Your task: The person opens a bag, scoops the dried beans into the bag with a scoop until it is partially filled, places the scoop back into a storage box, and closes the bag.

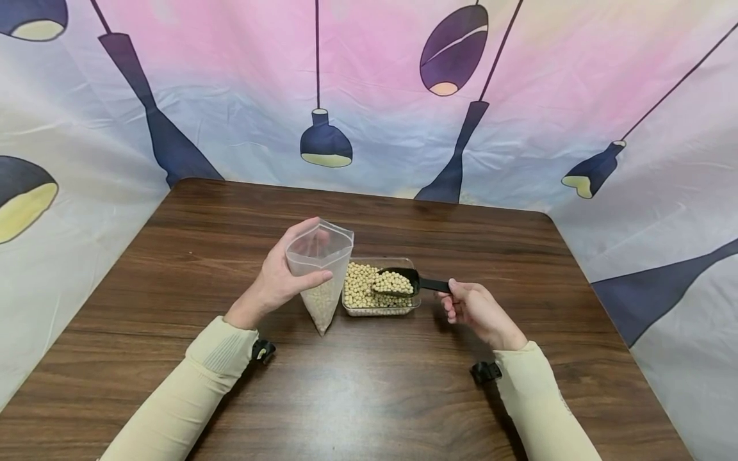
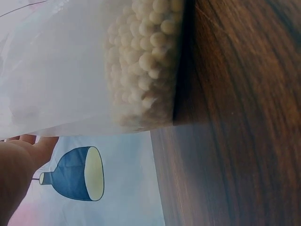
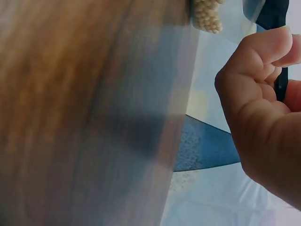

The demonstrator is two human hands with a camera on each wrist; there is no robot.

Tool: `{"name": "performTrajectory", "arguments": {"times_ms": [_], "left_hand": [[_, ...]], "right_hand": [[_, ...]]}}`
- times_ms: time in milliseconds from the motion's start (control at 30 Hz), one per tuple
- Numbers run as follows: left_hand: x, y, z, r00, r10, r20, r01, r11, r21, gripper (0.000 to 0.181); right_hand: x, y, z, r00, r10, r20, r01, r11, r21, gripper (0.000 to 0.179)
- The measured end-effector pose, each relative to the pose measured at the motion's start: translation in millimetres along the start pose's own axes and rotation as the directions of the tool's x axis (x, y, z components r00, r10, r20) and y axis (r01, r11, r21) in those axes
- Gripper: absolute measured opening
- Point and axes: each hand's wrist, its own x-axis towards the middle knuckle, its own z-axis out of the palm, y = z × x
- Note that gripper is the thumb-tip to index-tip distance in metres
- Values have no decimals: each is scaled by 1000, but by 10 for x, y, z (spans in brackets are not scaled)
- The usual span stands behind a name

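Note:
My left hand (image 1: 280,272) grips a clear zip bag (image 1: 330,269) near its top, with the thumb across the front and the mouth held apart. Pale round beans (image 2: 143,61) fill the bag's lower part, and its bottom tip points down to the table. In my right hand (image 1: 475,312) is the handle of a black scoop (image 1: 426,283), pinched between thumb and curled fingers. The scoop carries a heap of the same beans and sits over a clear rectangular container (image 1: 382,312) of beans, right beside the bag.
Under everything is a dark wood-grain table (image 1: 369,384). Behind it and at both sides hangs a fabric backdrop (image 1: 242,115) printed with lamps. A black wrist strap (image 1: 263,351) is on the left sleeve, another black strap (image 1: 485,372) on the right.

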Motion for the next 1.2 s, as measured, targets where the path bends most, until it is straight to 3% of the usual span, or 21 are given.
{"name": "performTrajectory", "arguments": {"times_ms": [700, 1200], "left_hand": [[-21, -1, -5, 1000, 9, -2, -9, 1000, -4, 87], [-5, 28, 15, 1000, 8, 11, -8, 1000, 11, 87]], "right_hand": [[-178, -406, -77, 988, -155, -29, 157, 978, 139, 37], [-195, -804, 152, 967, -252, -38, 254, 940, 230, 36]]}}
